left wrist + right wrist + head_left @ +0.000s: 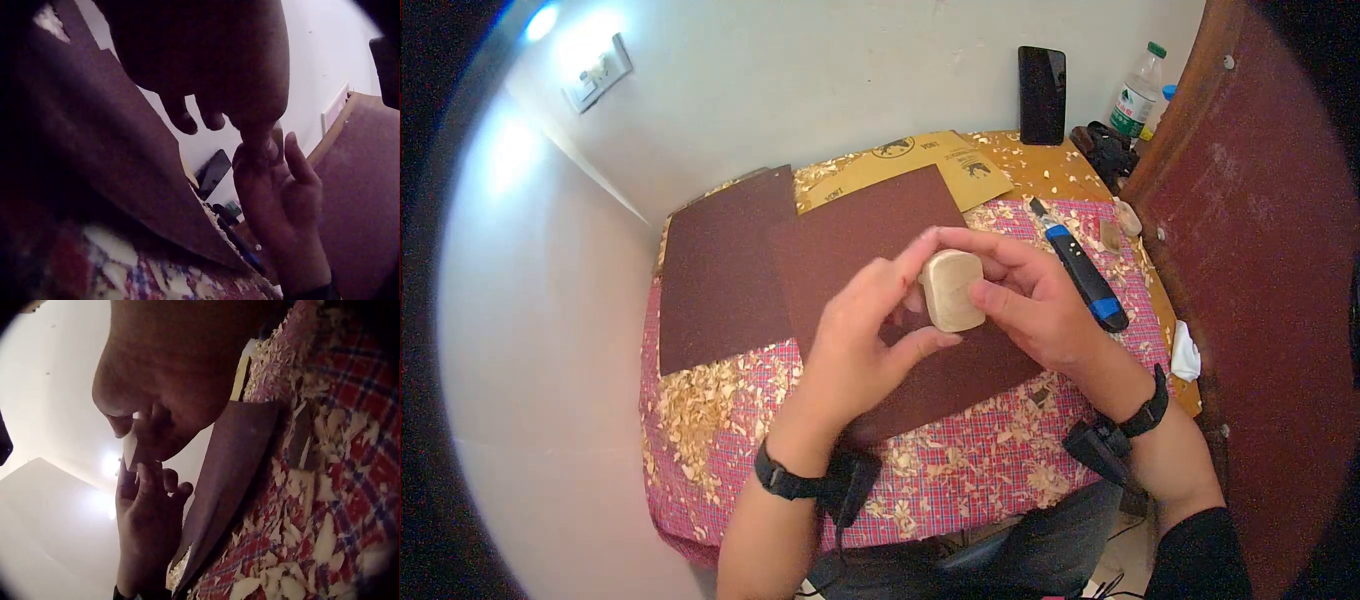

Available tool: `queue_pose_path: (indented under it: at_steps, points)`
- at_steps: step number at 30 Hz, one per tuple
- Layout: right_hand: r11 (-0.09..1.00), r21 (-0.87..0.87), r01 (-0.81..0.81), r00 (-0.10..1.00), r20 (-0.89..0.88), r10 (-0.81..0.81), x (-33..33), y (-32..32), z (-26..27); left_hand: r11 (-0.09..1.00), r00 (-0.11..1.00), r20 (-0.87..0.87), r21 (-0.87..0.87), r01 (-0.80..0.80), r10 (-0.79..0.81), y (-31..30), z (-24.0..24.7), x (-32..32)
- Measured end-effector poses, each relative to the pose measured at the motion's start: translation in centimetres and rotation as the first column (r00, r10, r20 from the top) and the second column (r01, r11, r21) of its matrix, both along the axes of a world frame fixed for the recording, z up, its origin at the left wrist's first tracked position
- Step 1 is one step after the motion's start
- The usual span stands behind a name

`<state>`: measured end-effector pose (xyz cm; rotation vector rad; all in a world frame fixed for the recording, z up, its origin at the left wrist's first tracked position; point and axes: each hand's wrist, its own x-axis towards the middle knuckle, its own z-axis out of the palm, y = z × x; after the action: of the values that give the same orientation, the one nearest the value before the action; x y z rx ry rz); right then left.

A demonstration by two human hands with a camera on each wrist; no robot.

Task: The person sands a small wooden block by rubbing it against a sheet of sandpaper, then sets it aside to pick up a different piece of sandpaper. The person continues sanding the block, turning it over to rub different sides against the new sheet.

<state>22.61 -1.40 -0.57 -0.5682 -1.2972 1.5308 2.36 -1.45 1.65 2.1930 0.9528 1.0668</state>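
A pale wooden block (954, 290) with rounded corners is held up over the brown sandpaper sheets. My right hand (1040, 305) pinches it from the right, thumb on its broad face and fingers behind. My left hand (865, 325) curves around its left side. The left index finger reaches over the top edge, where the two hands meet, and the left thumb lies near the lower edge. In the right wrist view, the fingers of the left hand (147, 519) come up against the block (130, 450). The left wrist view is dark and mostly hides the block behind the hands.
Brown sandpaper (725, 270) lies on a checked cloth (750, 510) strewn with wood shavings (690, 420). At the right is a blue-and-black utility knife (1085, 275). A phone (1042, 95) leans on the wall near a bottle (1138, 92). A dark red panel (1260, 230) bounds the right side.
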Motion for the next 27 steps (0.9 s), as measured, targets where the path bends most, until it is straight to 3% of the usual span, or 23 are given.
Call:
queue_pose_path:
  at_steps: [1, 3, 4, 5, 6, 8, 10, 12, 13, 15, 16, 18, 19, 20, 21, 22, 24, 26, 27]
  points:
    - [1.000, -0.005, 0.004, 1.000, 0.021, -0.004, 0.0, -0.1, 0.0, 1.000, 1.000, 0.000, 0.001, -0.002, 0.002, 0.2, 0.3, -0.6]
    - [0.999, -0.024, 0.029, 0.998, 0.051, -0.027, 0.0, 0.0, 0.3, 0.933, 0.886, -0.307, 0.206, -0.295, 0.348, 0.8, 0.9, -2.7]
    - [0.997, -0.041, 0.060, 0.995, 0.081, -0.056, 0.0, 0.0, 0.4, 0.844, 0.717, -0.460, 0.163, -0.511, 0.523, 0.7, 1.4, -3.6]
    - [0.997, -0.041, 0.064, 0.995, 0.081, -0.061, 0.0, 0.0, 0.4, 0.722, 0.491, -0.658, 0.116, -0.683, 0.571, 0.4, 2.3, -3.8]
    - [0.996, -0.031, 0.084, 0.994, 0.073, -0.082, -0.1, 0.1, 0.3, 0.722, 0.493, -0.657, 0.114, -0.683, 0.570, 0.7, 2.3, -4.2]
    - [0.996, -0.021, 0.092, 0.993, 0.070, -0.090, -0.2, 0.2, 0.0, 0.655, 0.316, -0.880, -0.007, -0.755, 0.354, 1.1, 1.9, -5.1]
    - [0.993, -0.025, 0.112, 0.988, 0.113, -0.108, -0.5, 0.3, -0.2, 0.670, 0.344, -0.855, 0.006, -0.742, 0.389, 1.4, 1.1, -5.9]
    - [0.993, -0.033, 0.109, 0.986, 0.133, -0.104, -0.5, 0.5, -0.4, 0.707, 0.484, -0.834, -0.173, -0.685, 0.264, 2.1, 1.1, -6.3]
    - [0.992, -0.048, 0.114, 0.982, 0.156, -0.105, -0.5, 0.4, -0.5, 0.708, 0.484, -0.833, -0.172, -0.685, 0.266, 2.2, 1.3, -6.3]
    - [0.992, -0.038, 0.119, 0.978, 0.178, -0.110, -0.4, 0.5, -0.5, 0.718, 0.689, -0.703, -0.388, -0.578, 0.175, 2.3, 1.7, -6.4]
    - [0.992, -0.029, 0.123, 0.973, 0.199, -0.114, -0.4, 0.5, -0.6, 0.718, 0.688, -0.704, -0.387, -0.579, 0.175, 2.3, 1.6, -6.5]
    - [0.993, -0.044, 0.109, 0.984, 0.147, -0.102, -0.4, 0.7, -1.1, 0.616, 0.934, -0.264, -0.702, -0.358, 0.242, 2.6, 1.0, -6.6]
    - [0.994, -0.056, 0.095, 0.991, 0.097, -0.090, -0.4, 0.8, -1.2, 0.618, 0.933, -0.266, -0.698, -0.360, 0.244, 2.6, 0.6, -6.3]
    - [0.994, -0.051, 0.094, 0.992, 0.094, -0.089, -0.4, 0.6, -0.8, 0.541, 0.909, 0.118, -0.831, -0.131, 0.400, 2.5, 0.2, -5.6]
    - [0.991, -0.059, 0.118, 0.989, 0.100, -0.111, -0.5, 0.2, -0.1, 0.505, 0.705, 0.446, -0.851, 0.144, 0.551, 2.3, 0.0, -4.8]
    - [0.988, -0.065, 0.141, 0.985, 0.107, -0.133, -0.6, 0.0, 0.3, 0.510, 0.705, 0.448, -0.848, 0.141, 0.550, 1.9, 0.2, -4.0]
    - [0.986, 0.028, 0.165, 0.977, 0.131, -0.168, -0.7, -0.2, 0.6, 0.456, 0.491, 0.685, -0.727, 0.513, 0.538, 0.6, 0.8, -1.9]
    - [0.975, 0.122, 0.188, 0.967, 0.152, -0.206, -1.2, -0.3, 0.3, 0.459, 0.471, 0.716, -0.695, 0.554, 0.515, -0.8, 1.1, -0.3]
    - [0.938, 0.236, 0.253, 0.936, 0.185, -0.298, -1.9, -0.3, -0.2, 0.456, 0.426, 0.790, -0.607, 0.651, 0.441, -1.4, 0.8, 0.3]
